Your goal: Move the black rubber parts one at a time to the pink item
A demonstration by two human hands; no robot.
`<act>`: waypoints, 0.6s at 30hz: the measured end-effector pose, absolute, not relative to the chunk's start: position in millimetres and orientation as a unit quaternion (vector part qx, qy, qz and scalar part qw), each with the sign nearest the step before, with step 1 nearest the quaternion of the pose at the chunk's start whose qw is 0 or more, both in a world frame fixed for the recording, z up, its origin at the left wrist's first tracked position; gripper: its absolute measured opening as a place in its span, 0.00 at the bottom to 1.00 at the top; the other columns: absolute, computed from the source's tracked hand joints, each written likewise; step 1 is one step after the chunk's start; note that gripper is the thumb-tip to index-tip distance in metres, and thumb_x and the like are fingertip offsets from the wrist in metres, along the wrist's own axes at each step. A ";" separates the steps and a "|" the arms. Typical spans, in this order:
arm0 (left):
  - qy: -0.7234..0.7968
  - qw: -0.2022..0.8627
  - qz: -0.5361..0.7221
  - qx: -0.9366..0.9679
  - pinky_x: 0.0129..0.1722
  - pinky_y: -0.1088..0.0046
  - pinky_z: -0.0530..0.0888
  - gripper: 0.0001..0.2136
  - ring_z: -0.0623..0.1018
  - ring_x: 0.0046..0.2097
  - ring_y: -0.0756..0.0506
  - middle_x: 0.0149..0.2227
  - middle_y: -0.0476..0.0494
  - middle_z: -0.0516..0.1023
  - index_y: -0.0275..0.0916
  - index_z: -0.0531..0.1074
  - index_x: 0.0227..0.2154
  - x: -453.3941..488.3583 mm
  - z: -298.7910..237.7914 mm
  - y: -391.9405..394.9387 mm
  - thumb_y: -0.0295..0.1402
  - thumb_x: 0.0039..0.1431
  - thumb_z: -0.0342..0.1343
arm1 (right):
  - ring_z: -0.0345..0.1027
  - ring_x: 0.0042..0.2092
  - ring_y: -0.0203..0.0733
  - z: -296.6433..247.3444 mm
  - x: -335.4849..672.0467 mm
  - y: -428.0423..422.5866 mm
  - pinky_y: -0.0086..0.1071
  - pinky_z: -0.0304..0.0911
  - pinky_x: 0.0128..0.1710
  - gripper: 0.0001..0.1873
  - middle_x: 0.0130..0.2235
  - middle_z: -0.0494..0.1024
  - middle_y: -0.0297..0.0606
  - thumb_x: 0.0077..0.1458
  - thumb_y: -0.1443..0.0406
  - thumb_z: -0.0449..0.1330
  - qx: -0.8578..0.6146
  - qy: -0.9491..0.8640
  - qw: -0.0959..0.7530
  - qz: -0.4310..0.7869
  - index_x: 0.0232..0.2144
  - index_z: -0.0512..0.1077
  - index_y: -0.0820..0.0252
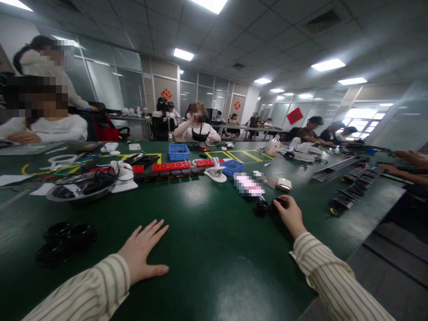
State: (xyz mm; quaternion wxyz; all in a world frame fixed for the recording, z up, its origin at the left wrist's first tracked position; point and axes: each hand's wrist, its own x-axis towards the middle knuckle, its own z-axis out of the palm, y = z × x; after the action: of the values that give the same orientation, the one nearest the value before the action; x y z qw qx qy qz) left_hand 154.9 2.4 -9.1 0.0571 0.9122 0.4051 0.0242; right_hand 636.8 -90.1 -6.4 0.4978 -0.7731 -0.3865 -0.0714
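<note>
A small black piece is at the fingertips of the right hand, so that hand is much nearer to it than the left. The right thumb and fingers pinch it (they hide most of it, so I can't tell which way it is long, or if it is off the table). A second black piece is just left of it. The left hand is well to the left of the small black piece, palm down, fingers spread wide, holding nothing. Even farther left are three black rings in a bunch. Just beyond the small black piece are a blurry pink thing and a white box. They all lie on a shiny green table. Farther back from the piece, a person sits across the table, under bright ceiling lights.
</note>
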 end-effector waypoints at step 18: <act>0.414 0.107 0.043 0.903 0.59 0.47 0.48 0.44 0.52 0.63 0.34 0.63 0.36 0.50 0.39 0.54 0.59 158.8 0.9 -3.5 0.61 0.42 0.50 | 0.64 0.41 0.49 4.7 602.9 -95.3 0.46 0.59 0.44 0.26 0.38 0.70 0.47 0.50 0.51 0.50 -0.704 -0.398 0.544 -0.225 0.40 0.68 0.67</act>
State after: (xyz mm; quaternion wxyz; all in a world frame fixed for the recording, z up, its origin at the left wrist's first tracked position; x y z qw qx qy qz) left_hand 158.8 -3.5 0.9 0.1073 0.9027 0.4144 0.0429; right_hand 602.9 -95.3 4.7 0.5436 -0.7043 -0.3976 -0.2248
